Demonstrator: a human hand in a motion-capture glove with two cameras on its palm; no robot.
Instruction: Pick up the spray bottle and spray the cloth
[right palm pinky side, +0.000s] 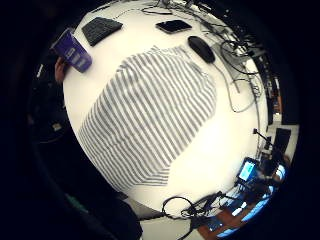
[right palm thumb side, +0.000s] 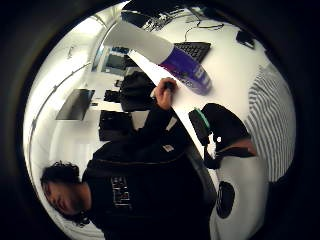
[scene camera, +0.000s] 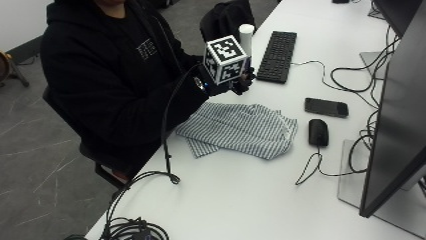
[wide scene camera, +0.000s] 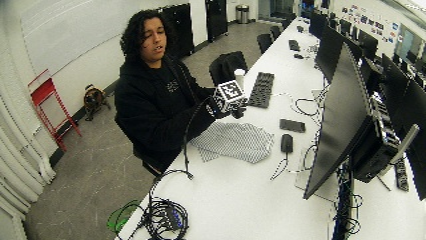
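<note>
One tabletop (scene camera: 266, 200), with the striped cloth (scene camera: 239, 127) lying rumpled and flat near its front edge. The keyboard (scene camera: 278, 49) is beyond the cloth. The spray bottle (scene camera: 246, 31), white top and purple body, is just beyond the cloth's near corner beside the keyboard, with my bare hand (right palm pinky side: 60, 70) at it. My gloved right hand (scene camera: 233, 84) hovers above the cloth's edge, palm facing the cloth, fingers relaxed and holding nothing. Step in hand: the pickup. I should shift off the cloth toward the bottle, wrap the body below the white top, leave the forefinger free for the trigger, then aim the nozzle at the cloth's middle.
</note>
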